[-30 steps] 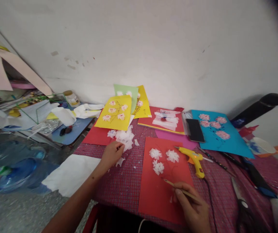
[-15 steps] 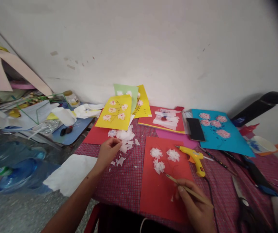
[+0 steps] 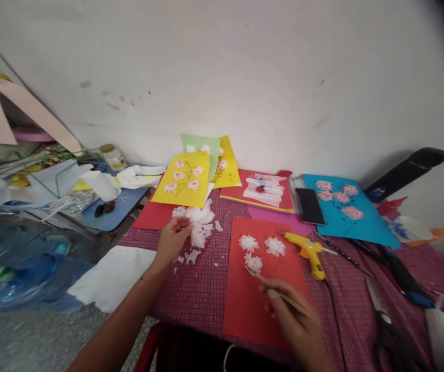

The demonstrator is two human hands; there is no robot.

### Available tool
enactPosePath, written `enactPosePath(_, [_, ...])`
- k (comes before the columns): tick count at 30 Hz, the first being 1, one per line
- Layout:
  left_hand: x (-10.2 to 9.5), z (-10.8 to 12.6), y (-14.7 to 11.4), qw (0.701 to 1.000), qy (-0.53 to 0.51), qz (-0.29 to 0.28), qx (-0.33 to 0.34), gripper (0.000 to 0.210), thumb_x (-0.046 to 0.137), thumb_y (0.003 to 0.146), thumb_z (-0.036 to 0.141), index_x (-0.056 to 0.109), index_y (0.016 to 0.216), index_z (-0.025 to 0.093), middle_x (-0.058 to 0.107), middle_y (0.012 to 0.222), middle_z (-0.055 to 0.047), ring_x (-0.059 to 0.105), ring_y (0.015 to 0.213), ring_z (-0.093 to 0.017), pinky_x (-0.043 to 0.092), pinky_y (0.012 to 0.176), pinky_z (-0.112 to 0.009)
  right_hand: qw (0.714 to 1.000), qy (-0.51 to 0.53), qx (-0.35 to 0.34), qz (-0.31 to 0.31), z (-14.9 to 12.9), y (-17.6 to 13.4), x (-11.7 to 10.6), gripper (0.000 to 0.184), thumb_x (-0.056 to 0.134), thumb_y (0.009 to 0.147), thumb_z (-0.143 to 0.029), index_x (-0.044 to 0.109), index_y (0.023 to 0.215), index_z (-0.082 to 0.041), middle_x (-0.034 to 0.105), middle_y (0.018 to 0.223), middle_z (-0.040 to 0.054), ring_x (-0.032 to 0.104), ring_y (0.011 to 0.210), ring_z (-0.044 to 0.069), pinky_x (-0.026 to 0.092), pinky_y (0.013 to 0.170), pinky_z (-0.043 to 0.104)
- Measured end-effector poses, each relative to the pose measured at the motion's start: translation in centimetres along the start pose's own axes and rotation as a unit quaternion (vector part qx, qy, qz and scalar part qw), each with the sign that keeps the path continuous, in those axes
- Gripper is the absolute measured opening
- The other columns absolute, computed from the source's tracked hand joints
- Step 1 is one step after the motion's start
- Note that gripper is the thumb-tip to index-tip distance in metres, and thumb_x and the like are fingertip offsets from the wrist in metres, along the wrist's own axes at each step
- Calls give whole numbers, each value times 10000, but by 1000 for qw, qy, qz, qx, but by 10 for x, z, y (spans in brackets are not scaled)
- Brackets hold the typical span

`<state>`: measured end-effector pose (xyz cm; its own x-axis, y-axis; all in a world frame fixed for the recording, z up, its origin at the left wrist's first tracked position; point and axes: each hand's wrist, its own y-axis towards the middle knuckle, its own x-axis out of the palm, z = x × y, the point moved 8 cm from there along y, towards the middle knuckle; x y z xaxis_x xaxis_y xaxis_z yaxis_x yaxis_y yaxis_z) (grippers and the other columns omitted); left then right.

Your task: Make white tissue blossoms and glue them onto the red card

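My right hand [image 3: 294, 315] grips a slim paintbrush [image 3: 282, 295] with a pale wooden handle. Its tip touches the lowest of three white paper flowers [image 3: 253, 262] on a red sheet [image 3: 253, 305]. Faint pencil-like lines run over the sheet near the flowers. To the left, my left hand [image 3: 173, 237] has its thumb and fingers pinched together at the edge of a pile of torn white tissue paper [image 3: 201, 214]. Whether a scrap is between those fingers is hidden. Smaller scraps [image 3: 192, 256] lie beside this hand on the checked tablecloth [image 3: 191, 294].
Right of the red sheet lies a yellow glue gun [image 3: 309, 251] with its cord, then scissors [image 3: 386, 320]. Behind are a phone [image 3: 310, 205] and a blue flower picture [image 3: 355, 206]. A yellow flower picture [image 3: 181, 178] leans left; a white sheet [image 3: 113, 276] overhangs the table's left edge.
My right hand has moved left and slightly up, bringing the paintbrush tip from below the lowest flower onto it. My left hand stays pinched by the paper pile, nearly unmoved.
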<state>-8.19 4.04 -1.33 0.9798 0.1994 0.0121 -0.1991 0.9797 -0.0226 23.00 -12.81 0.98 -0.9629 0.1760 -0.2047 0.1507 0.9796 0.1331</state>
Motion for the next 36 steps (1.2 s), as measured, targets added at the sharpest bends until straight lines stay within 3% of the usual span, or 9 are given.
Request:
enactPosePath(4, [-1, -6, 7, 1000, 23, 4, 20, 386, 783, 665, 438, 641, 909, 173, 675, 820, -9, 617, 711, -137, 475, 670, -246, 998, -6, -43, -40, -14, 3, 20, 194, 602, 931, -352, 743, 964, -224, 720, 745, 41, 661, 590, 172, 557, 574, 253])
enactPosePath(10, [-2, -4, 14, 998, 56, -5, 39, 343, 770, 693, 430, 679, 909, 180, 699, 856, -30, 636, 747, -164, 482, 664, -253, 996, -15, -59, -71, -9, -1, 31, 170, 568, 962, -298, 722, 996, -234, 702, 730, 20, 654, 599, 156, 544, 581, 236])
enactPosePath(14, [0, 3, 13, 996, 67, -31, 43, 320, 760, 715, 427, 695, 908, 180, 711, 847, -37, 638, 703, -169, 484, 620, -257, 995, 19, -56, -75, -11, 10, 42, 201, 536, 985, -295, 690, 1102, -239, 738, 889, 37, 654, 603, 142, 547, 598, 250])
enactPosePath(19, [0, 6, 10, 998, 33, -26, 45, 285, 784, 693, 380, 698, 877, 180, 726, 861, -33, 667, 809, -187, 499, 752, -283, 991, 48, -63, -109, -31, 45, 82, 251, 477, 1017, -332, 647, 1176, -238, 735, 1052, 61, 656, 618, 128, 550, 625, 275])
enactPosePath(25, [5, -2, 9, 999, -17, -30, 6, 312, 789, 689, 361, 667, 897, 165, 694, 819, -17, 633, 716, -147, 483, 666, -247, 987, 80, -46, -135, -40, 84, 128, 343, 490, 999, -419, 664, 1219, -221, 718, 972, 49, 632, 581, 116, 518, 547, 254])
enactPosePath(31, [11, -8, 8, 998, -42, -50, -16, 328, 799, 692, 359, 657, 913, 163, 676, 776, 8, 604, 665, -121, 451, 618, -216, 992, 99, -32, -67, -30, 105, 131, 341, 439, 1007, -420, 615, 1210, -211, 710, 933, 40, 604, 494, 102, 464, 468, 237])
enactPosePath(33, [13, -10, 8, 997, -42, -60, -20, 334, 810, 682, 359, 664, 910, 163, 675, 762, 13, 594, 646, -115, 433, 600, -208, 997, 53, -37, -47, -27, 115, 132, 288, 448, 991, -385, 619, 1141, -207, 717, 934, 48, 622, 533, 122, 475, 505, 253])
enactPosePath(36, [17, -12, 7, 996, -40, -81, -24, 328, 809, 682, 358, 666, 903, 162, 680, 761, 10, 593, 639, -114, 423, 595, -207, 997, -20, -55, -46, -25, 132, 142, 153, 613, 858, -304, 635, 976, -209, 697, 861, 33, 634, 664, 171, 493, 627, 294])
